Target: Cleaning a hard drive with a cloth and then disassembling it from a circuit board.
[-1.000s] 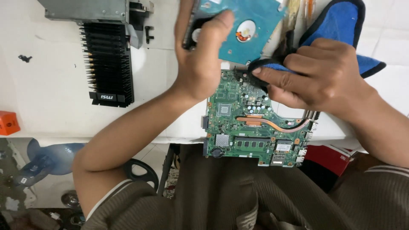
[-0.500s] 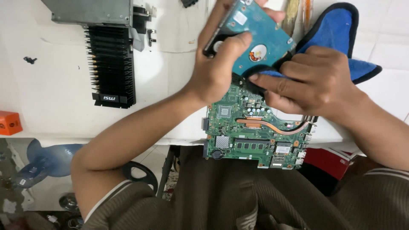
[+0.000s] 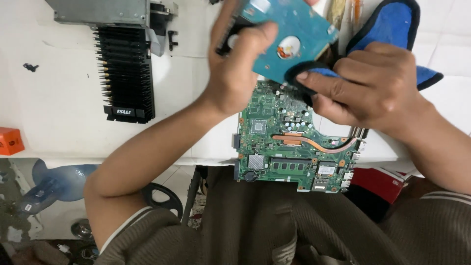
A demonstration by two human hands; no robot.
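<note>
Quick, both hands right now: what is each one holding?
Left hand: closed on the blue hard drive.
Right hand: pressing the blue cloth against the drive.

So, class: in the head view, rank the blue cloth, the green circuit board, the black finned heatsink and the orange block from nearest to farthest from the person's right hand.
1. blue cloth: in the grip of the right hand.
2. green circuit board: just below that hand.
3. black finned heatsink: far across the table, on the left.
4. orange block: at the left edge, farthest.
</note>
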